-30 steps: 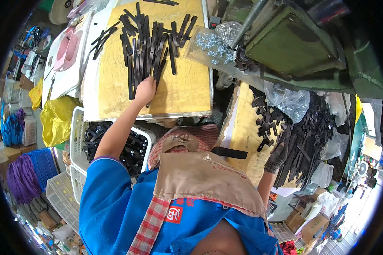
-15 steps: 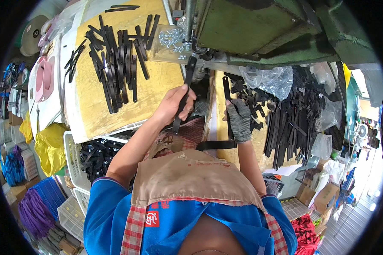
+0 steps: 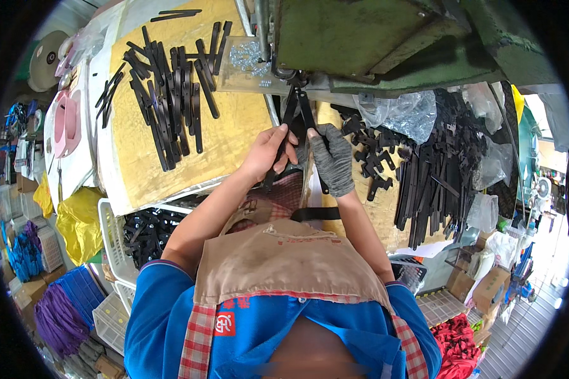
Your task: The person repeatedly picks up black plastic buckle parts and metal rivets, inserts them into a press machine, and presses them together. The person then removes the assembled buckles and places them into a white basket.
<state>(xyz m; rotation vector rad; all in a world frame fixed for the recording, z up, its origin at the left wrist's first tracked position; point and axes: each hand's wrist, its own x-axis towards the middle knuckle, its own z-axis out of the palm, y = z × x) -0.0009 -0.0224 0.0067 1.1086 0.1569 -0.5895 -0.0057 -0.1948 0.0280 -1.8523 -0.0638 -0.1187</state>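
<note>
My bare left hand [image 3: 272, 153] is closed on a flat black metal strip [image 3: 291, 104], which slants up toward the machine. A second black strip with holes [image 3: 306, 112] is gripped by my right hand [image 3: 330, 159], which wears a grey glove. The far ends of both strips come together in a narrow V at the tooling [image 3: 297, 78] of the green machine [image 3: 373, 44]. Whether they overlap there is too small to tell. The near end of each strip sticks out below its hand.
Loose black strips [image 3: 186, 95] lie on the yellow board [image 3: 234, 139] at left, beside a tray of small shiny fasteners [image 3: 246, 57]. To the right are small black brackets [image 3: 373, 158], more strips [image 3: 417, 196] and clear plastic bags [image 3: 401, 117]. A white basket [image 3: 110, 234] holds black parts.
My right hand has swung left and forward with its strip, bringing it beside the other one. The left strip's far end now sits at the machine's tooling too.
</note>
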